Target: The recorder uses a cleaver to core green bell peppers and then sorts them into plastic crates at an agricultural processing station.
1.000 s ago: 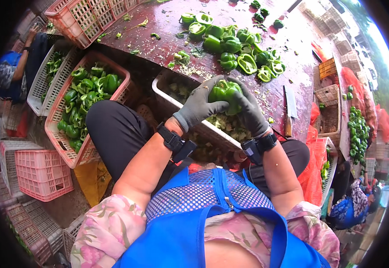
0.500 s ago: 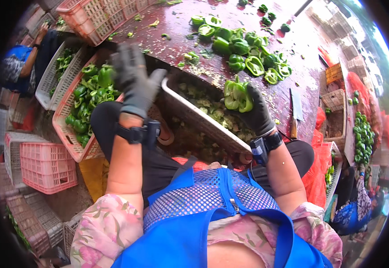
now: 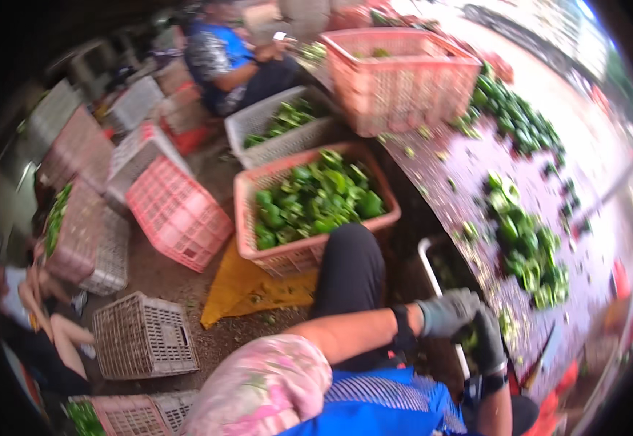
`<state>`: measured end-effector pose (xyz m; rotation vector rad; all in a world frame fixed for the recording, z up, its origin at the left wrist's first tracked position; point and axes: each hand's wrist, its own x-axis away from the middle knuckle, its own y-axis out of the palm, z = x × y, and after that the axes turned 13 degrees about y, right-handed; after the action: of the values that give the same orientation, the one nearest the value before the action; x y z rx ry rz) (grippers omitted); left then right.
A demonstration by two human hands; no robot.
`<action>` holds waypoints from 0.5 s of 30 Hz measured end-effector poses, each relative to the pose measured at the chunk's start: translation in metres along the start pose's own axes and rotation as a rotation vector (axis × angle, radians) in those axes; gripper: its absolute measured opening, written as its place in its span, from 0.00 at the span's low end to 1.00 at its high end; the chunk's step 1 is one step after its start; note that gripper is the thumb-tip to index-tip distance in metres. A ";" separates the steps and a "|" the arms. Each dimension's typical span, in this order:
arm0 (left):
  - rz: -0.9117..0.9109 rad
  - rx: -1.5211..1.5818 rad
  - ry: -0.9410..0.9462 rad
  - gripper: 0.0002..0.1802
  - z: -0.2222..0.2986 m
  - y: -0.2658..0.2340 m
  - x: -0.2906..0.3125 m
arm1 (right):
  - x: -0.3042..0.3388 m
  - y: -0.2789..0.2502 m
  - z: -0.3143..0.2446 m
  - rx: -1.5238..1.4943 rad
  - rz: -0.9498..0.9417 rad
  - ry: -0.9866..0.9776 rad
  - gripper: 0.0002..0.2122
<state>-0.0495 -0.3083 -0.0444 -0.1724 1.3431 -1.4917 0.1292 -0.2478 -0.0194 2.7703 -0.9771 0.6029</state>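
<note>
Both my hands wear dark grey gloves and meet above the white-rimmed crate (image 3: pixel 427 263) at the table's edge. A green bell pepper (image 3: pixel 467 337), partly hidden and blurred, is between them. My right hand (image 3: pixel 489 345) is closed round it from the right. My left hand (image 3: pixel 450 313) has its fingers curled in against the pepper from above; their tips are hidden. On the table, right of my hands, lies a pile of cut green peppers (image 3: pixel 527 243). A knife (image 3: pixel 547 349) lies beyond my right wrist.
A pink crate of green peppers (image 3: pixel 316 196) stands by my left knee, a grey crate (image 3: pixel 281 145) behind it. An empty-looking pink crate (image 3: pixel 401 80) sits on the table's far end near whole peppers (image 3: pixel 516 120). Another person (image 3: pixel 222 54) sits beyond. Stacked crates (image 3: pixel 174 211) are at left.
The head view has swung to the left. My left hand, raised and spread near the pepper crate before, has come over to the pepper in my right hand and closed.
</note>
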 end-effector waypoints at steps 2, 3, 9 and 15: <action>-0.077 -0.068 -0.034 0.14 0.001 0.019 0.006 | -0.002 0.004 0.018 -0.100 0.056 0.012 0.14; -0.117 -0.089 -0.061 0.13 0.003 0.026 0.007 | -0.001 0.013 0.023 -0.290 0.097 0.038 0.14; -0.081 -0.080 -0.196 0.13 0.008 0.065 0.029 | 0.002 0.036 0.052 -0.619 0.036 0.170 0.21; -0.033 0.143 -0.344 0.17 0.018 0.098 0.022 | 0.022 0.042 0.039 -0.965 -0.049 0.315 0.24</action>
<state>0.0114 -0.3155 -0.1262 -0.3440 0.9595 -1.5002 0.1305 -0.3032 -0.0454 1.7804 -0.8176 0.3857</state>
